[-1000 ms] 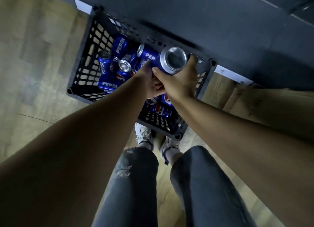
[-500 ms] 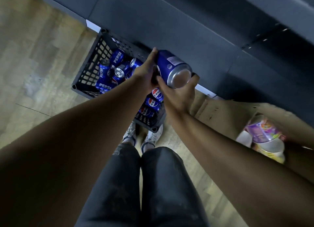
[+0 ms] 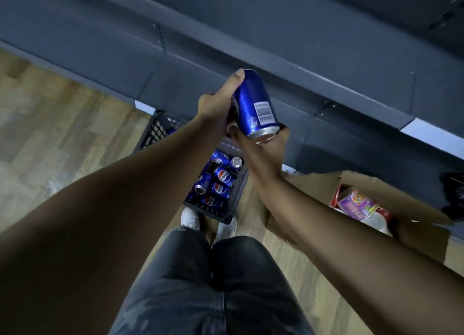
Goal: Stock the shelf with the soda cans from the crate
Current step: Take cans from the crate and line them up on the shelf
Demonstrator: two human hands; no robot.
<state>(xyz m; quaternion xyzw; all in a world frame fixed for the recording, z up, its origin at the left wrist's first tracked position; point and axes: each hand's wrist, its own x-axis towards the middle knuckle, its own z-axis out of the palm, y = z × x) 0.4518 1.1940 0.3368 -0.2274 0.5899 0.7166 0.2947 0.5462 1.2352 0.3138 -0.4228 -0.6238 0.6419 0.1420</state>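
A blue soda can (image 3: pixel 256 103) with a white barcode label is held up in front of the dark grey shelf (image 3: pixel 276 46). My left hand (image 3: pixel 218 103) grips its left side, thumb near the top. My right hand (image 3: pixel 261 143) cups it from below, around its silver end. A second can seems tucked behind my left hand, mostly hidden. Below my arms, the black plastic crate (image 3: pixel 155 128) sits on the floor with several blue soda cans (image 3: pixel 221 181) lying loose inside.
An open cardboard box (image 3: pixel 376 191) with colourful packages (image 3: pixel 356 204) stands on the wood floor to the right of the crate. My legs and white shoes (image 3: pixel 190 219) are right behind the crate. A white price strip (image 3: pixel 431 136) runs along the shelf edge.
Both hands have lifted the can up out of the crate toward the shelf. The can has turned from lying on its side to nearly upright, and my view has tilted upward.
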